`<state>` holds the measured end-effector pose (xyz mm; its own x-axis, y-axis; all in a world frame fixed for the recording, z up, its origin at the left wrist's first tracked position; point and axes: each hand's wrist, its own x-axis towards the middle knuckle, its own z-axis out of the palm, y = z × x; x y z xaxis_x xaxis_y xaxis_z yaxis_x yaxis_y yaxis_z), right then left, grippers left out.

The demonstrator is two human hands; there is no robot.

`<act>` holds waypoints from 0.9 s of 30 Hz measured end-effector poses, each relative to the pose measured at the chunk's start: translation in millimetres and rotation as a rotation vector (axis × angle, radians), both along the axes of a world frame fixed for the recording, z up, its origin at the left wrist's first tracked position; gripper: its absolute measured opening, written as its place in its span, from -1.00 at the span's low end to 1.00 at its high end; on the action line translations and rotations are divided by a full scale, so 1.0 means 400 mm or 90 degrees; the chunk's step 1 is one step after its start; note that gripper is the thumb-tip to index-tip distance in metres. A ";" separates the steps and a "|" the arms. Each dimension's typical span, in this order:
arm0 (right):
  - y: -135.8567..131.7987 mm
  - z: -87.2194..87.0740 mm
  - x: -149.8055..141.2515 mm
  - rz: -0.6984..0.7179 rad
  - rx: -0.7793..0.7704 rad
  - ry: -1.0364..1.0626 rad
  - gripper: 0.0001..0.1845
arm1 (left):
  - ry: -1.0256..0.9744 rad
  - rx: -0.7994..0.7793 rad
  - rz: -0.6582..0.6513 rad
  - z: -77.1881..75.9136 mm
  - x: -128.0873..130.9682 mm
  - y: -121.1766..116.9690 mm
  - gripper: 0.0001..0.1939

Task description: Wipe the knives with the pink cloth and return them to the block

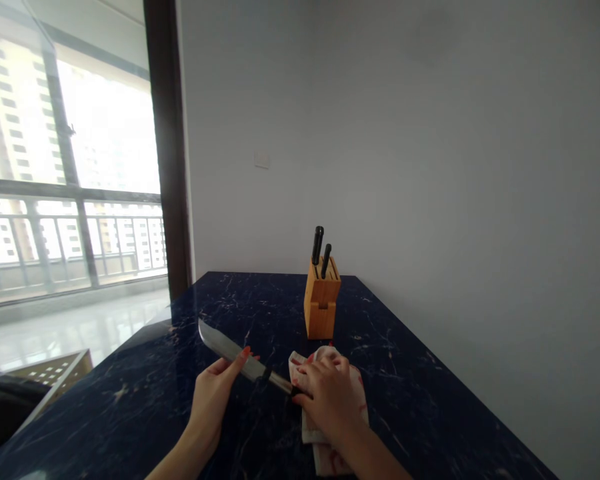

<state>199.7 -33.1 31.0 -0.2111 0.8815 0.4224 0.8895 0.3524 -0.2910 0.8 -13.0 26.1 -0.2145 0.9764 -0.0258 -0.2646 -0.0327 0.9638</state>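
A large kitchen knife (223,343) is held tilted above the dark table, its blade tip pointing to the far left. My left hand (214,393) pinches the blade near the handle, thumb on top and fingers beneath. The handle (281,383) runs right to my right hand (330,397), whose thumb lies at its butt end. That hand is closed over a bunched white cloth with red marks (359,393), which hangs down toward the near edge. Part of the cloth is hidden under the fingers. Beyond the hands stands a wooden knife block (322,313).
Black-handled knives (318,245) stick up from the block. The dark marbled table (260,300) runs back to a white wall (430,167). Left of the table are a glass door (80,147) and a perforated light-coloured piece (55,380) with dark fabric (5,403).
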 end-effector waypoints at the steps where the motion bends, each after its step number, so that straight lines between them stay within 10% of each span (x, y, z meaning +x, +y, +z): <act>1: 0.002 -0.003 -0.002 0.000 0.000 -0.013 -0.73 | 0.007 -0.003 0.005 -0.001 0.001 -0.002 -0.61; 6: 0.011 -0.006 0.011 -0.011 -0.001 -0.019 -0.94 | 0.019 -0.012 0.017 -0.002 0.006 -0.006 -0.60; 27: -0.030 0.029 -0.046 0.045 0.096 -0.023 -0.75 | 0.146 0.081 -0.021 -0.002 0.045 -0.022 -0.62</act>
<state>181.4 -45.3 42.7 -0.2881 0.7915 0.5390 0.8700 0.4515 -0.1981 18.9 -21.6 25.5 -0.1680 0.9752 0.1441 -0.0419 -0.1531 0.9873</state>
